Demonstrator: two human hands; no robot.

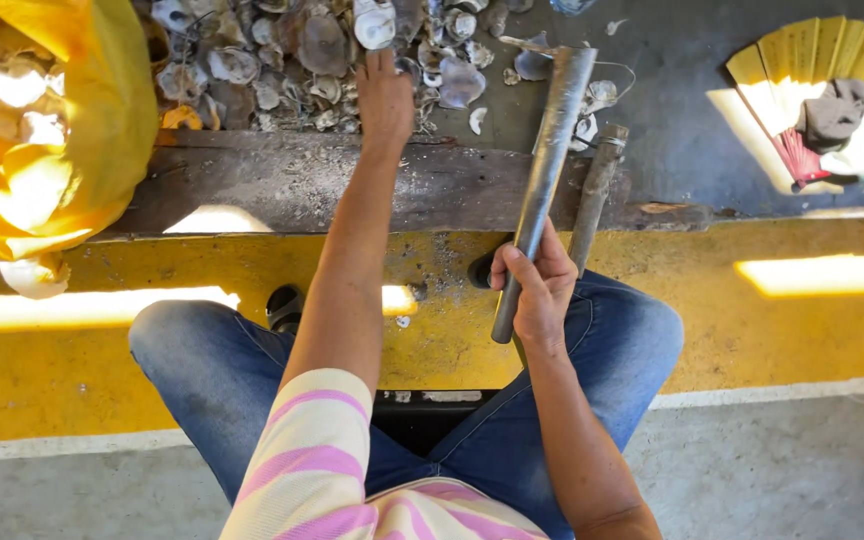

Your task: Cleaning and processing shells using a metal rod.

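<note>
a yellow sack [47, 130] and folding fan [814, 75] (opened) lie apart.

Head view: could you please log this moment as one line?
left hand: reaching into shell pile | right hand: gripping metal bar | seated

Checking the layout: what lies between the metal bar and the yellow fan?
Head view: a shorter rusty rod beside the metal bar, then bare grey surface up to the yellow fan.

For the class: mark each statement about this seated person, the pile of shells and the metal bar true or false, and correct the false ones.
1. The right hand grips a grey metal bar. True.
2. The left hand rests on the knee. False: it reaches into the shell pile.
3. A yellow folding fan lies at upper right. True.
4. The sack at upper left is blue. False: it is yellow.
</note>
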